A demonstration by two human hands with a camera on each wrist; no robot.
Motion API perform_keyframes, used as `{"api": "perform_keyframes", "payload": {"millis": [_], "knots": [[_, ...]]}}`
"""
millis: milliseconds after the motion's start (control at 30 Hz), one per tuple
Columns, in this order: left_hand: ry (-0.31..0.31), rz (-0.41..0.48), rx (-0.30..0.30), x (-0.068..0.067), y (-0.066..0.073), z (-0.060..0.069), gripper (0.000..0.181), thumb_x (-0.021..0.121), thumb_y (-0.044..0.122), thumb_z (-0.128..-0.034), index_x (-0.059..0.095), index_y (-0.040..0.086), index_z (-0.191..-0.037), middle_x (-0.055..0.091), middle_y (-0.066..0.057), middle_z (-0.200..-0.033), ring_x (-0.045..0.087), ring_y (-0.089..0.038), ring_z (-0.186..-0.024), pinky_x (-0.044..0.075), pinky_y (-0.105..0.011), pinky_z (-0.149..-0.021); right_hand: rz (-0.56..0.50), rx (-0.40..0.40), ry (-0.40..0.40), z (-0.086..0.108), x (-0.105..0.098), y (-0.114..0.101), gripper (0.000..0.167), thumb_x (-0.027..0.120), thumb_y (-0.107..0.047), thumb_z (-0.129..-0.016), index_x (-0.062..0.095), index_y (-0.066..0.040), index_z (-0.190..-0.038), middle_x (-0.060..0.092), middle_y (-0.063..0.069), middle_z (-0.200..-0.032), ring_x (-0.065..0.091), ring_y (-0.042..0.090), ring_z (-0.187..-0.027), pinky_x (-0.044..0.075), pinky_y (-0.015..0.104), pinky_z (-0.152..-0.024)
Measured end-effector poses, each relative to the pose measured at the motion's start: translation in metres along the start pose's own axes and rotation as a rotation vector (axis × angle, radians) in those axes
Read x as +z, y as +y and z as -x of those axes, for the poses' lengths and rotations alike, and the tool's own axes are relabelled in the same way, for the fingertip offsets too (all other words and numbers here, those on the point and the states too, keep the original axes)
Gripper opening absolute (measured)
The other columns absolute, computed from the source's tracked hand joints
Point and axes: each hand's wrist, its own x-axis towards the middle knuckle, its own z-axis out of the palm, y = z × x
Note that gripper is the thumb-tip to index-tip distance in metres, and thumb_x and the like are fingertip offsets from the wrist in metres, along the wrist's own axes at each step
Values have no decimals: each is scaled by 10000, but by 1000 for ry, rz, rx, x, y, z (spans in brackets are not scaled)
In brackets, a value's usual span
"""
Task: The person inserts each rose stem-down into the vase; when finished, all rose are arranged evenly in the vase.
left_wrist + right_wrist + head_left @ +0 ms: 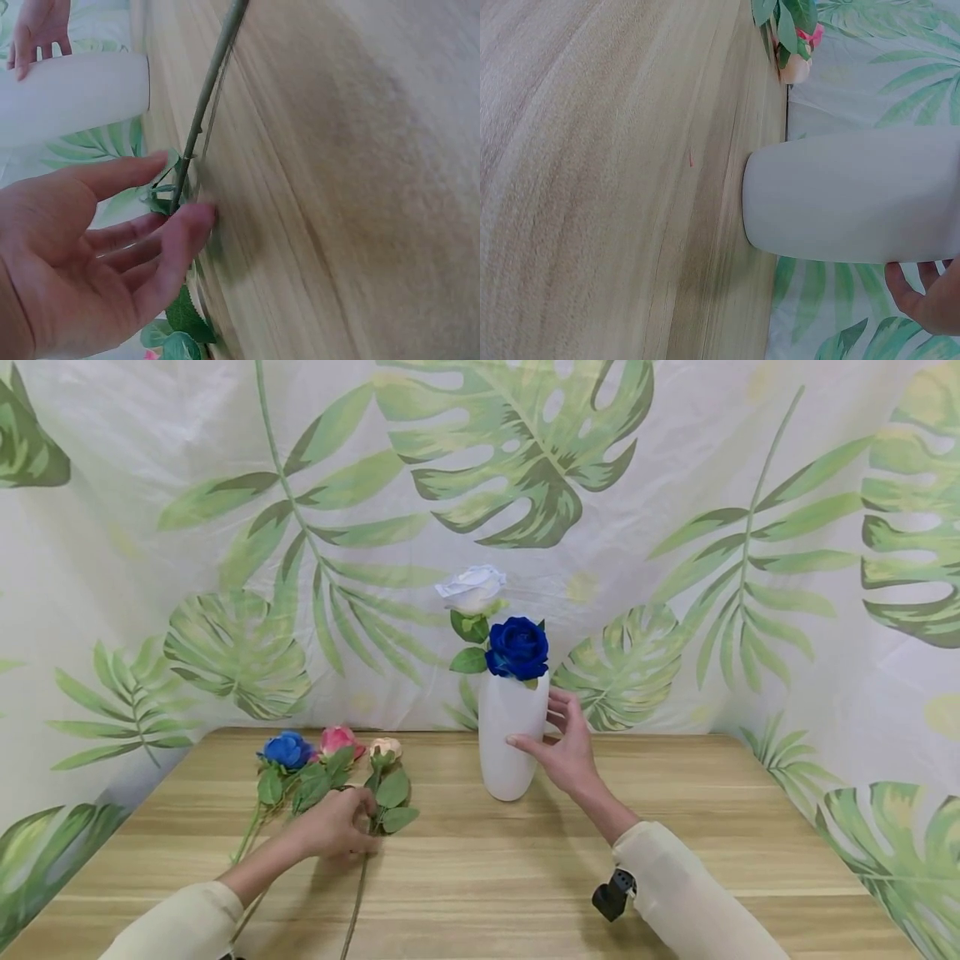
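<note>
A white vase (512,752) stands upright with a dark blue rose (517,647) and a white rose (472,589) in it. My right hand (566,752) holds its right side, thumb across the front, fingers behind; in the right wrist view, fingertips of the hand (930,300) touch the vase (847,196). Around the stem of a peach rose (386,748) lying on the table is my left hand (341,822). The left wrist view has the stem (204,105) between the thumb and bent fingers of this hand (97,255), with a gap between their tips.
Left of the peach rose, a blue rose (286,749) and a pink rose (339,741) lie on the wooden table (465,877), their stems toward the front. A leaf-patterned cloth (360,552) hangs behind the table's back edge.
</note>
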Motion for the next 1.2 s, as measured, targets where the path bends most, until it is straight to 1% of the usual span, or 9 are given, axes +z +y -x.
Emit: {"api": "perform_keyframes", "payload": {"millis": [67,133,233,367,467,700,867,1033,1200], "knots": [[-55,71,-53,0,2,2,421,838,6,-838,547,-19,-1142,636,-65,-621,618,-178,-497,531,-279,-440,-2,1,0,0,0,0,785,875,20,-800,419,-30,-1437,530,208,-1398,573,398,-1265,540,581,-977],[-84,137,-85,1,3,3,469,801,-56,-843,507,-20,-1207,656,-112,-611,650,-222,-485,574,-333,-430,-1,3,-1,0,-1,0,785,875,15,-802,418,-32,-1438,529,208,-1398,574,398,-1264,540,578,-978],[-86,180,-80,2,4,5,488,775,-95,-845,492,-29,-1237,659,-141,-628,665,-253,-491,596,-380,-442,3,7,-5,0,-1,-1,787,877,5,-805,417,-38,-1441,529,204,-1397,576,391,-1263,544,566,-979],[-97,223,-56,3,4,6,490,769,-114,-843,487,-44,-1237,643,-151,-662,659,-253,-504,604,-391,-455,8,10,-8,1,-1,-1,792,881,3,-801,418,-41,-1443,533,201,-1393,582,385,-1258,552,552,-976],[-98,232,-39,3,3,6,501,765,-129,-840,486,-64,-1251,626,-149,-680,658,-250,-518,610,-394,-467,7,11,-10,2,-1,-1,796,882,4,-800,419,-41,-1445,533,199,-1393,581,388,-1258,555,553,-977],[-43,243,-17,5,3,5,529,753,-181,-817,507,-102,-1279,593,-139,-706,661,-236,-524,616,-408,-480,-2,4,-10,3,0,-1,799,880,15,-796,416,-36,-1445,528,203,-1396,576,403,-1262,555,566,-977],[0,247,30,6,3,7,512,732,-187,-823,509,-100,-1276,575,-129,-753,653,-243,-530,610,-414,-476,2,-2,-15,2,0,0,796,874,22,-797,413,-25,-1445,525,204,-1402,573,408,-1268,562,543,-972],[37,244,76,4,7,4,506,699,-191,-844,503,-82,-1297,570,-130,-773,647,-252,-515,613,-421,-472,11,-1,-10,2,0,-1,795,881,20,-792,420,-26,-1438,527,204,-1403,579,399,-1264,566,533,-961],[94,244,88,0,14,0,529,696,-185,-864,499,-86,-1345,584,-126,-803,646,-267,-522,618,-424,-484,26,-3,-3,1,0,-1,789,882,11,-794,420,-21,-1434,524,211,-1414,581,390,-1270,562,533,-961]]}}
